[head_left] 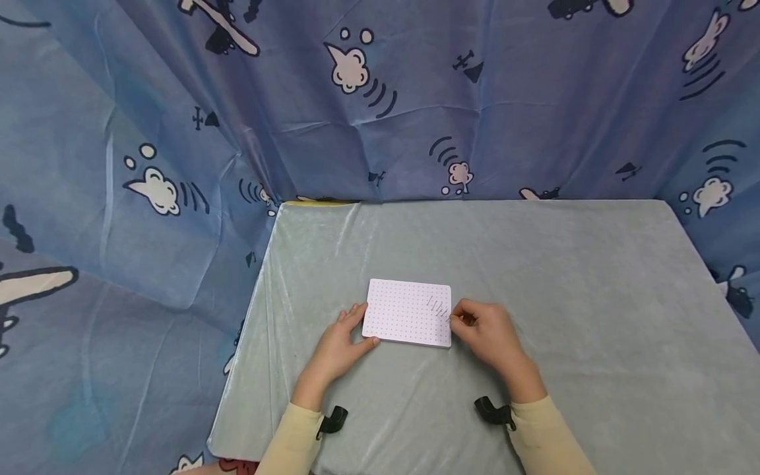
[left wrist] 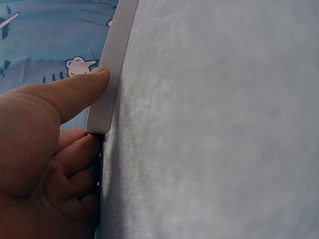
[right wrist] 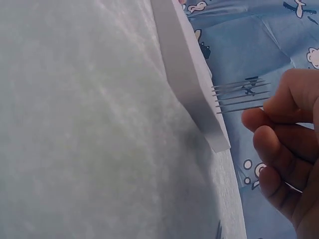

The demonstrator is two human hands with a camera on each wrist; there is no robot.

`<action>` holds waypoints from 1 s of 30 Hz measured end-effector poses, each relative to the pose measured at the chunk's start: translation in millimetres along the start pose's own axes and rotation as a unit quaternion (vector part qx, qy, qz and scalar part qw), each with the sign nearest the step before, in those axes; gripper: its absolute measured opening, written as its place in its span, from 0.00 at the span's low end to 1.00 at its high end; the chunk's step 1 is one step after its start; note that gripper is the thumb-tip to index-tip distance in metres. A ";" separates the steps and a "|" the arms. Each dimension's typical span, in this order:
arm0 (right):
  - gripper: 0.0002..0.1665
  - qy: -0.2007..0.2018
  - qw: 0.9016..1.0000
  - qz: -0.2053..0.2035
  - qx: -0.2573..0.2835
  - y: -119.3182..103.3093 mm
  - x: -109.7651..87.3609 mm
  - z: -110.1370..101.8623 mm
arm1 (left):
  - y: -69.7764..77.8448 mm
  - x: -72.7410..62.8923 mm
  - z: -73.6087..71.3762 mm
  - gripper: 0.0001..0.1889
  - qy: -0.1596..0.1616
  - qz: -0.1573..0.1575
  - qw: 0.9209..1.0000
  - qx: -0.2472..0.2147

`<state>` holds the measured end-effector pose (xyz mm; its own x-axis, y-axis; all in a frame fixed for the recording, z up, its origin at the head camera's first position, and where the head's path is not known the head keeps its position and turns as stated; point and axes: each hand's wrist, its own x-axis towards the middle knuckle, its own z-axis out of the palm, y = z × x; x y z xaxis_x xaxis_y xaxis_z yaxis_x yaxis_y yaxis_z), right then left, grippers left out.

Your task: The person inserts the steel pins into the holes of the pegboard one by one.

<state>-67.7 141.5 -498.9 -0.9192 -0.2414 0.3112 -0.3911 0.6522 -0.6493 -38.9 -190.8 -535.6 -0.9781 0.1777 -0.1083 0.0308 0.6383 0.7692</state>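
A white board [head_left: 398,313] with rows of small holes lies on the cloth-covered table. Several thin metal pins [right wrist: 243,94] stand in a row near its right side. At the board's near left corner, my left hand [head_left: 334,353] holds it, thumb against the near edge and fingers along the left edge. My right hand [head_left: 488,332] is at the board's right edge. In the right wrist view, its thumb and index finger pinch the top of the nearest pin [right wrist: 241,109], whose lower end meets the board. The other right fingers are curled, holding nothing visible.
Pale grey velvety cloth [head_left: 594,297] covers the table around the board. A blue patterned curtain [head_left: 410,132] hangs behind and to the left. Thin dark tips [right wrist: 219,229] show at the bottom of the right wrist view; what they belong to is cut off.
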 end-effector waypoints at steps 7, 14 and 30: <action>0.16 0.003 1.000 0.003 -0.012 -0.5 -1.9 2.5 | 1.9 -1.2 0.4 0.43 0.002 0.004 1.000 0.000; 0.14 -0.013 0.999 0.034 -0.010 -1.4 -2.6 -0.7 | 2.8 -0.5 0.9 0.43 0.006 0.000 1.000 0.000; 0.20 -0.054 0.992 0.081 -0.079 18.6 -14.4 -33.6 | 3.1 -1.7 2.2 0.44 0.004 -0.012 1.000 0.006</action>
<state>-60.2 181.2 -492.2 -0.9722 -0.1941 0.1311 -0.2342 0.7911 -0.5651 -36.7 -187.4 -534.5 -0.9801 0.1571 -0.1214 0.0103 0.6507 0.7592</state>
